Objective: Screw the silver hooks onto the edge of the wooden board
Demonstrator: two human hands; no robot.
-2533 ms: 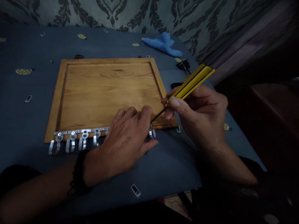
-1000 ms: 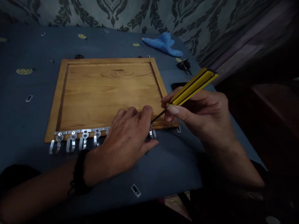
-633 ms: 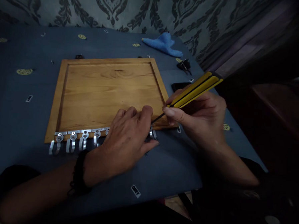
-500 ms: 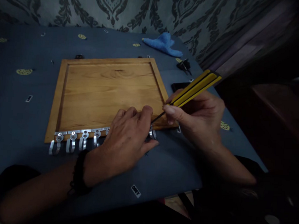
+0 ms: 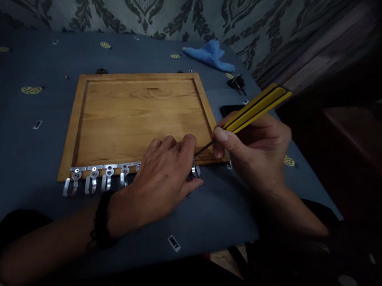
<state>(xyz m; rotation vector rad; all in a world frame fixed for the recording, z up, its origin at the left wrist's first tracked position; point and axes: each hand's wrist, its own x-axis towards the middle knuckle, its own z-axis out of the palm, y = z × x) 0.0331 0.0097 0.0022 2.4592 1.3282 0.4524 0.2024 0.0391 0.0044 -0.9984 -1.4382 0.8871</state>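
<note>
A framed wooden board [image 5: 128, 114] lies flat, with a metal hook rail [image 5: 93, 170] along its near edge. Several silver hooks hang off that edge. My left hand [image 5: 165, 176], wearing a dark wristband, is closed over the rail's right part, thumb low and fingers bent onto the board. It hides the middle of the rail. Past its thumb shows one more hook [image 5: 196, 171]. My right hand [image 5: 257, 150] grips a screwdriver [image 5: 257, 108] with a yellow and black handle. The tilted shaft reaches down to the rail by my left index finger; the tip's exact contact is hidden.
A blue cloth [image 5: 210, 55] lies at the back of the patterned dark blue cover [image 5: 27, 151]. A black plug-like object [image 5: 236, 83] and a dark flat object [image 5: 229, 110] lie right of the board. Behind rises patterned fabric [image 5: 172, 14].
My right hand and the screwdriver have shifted slightly right, with the handle turned a little in the fingers. My left hand keeps its place on the rail.
</note>
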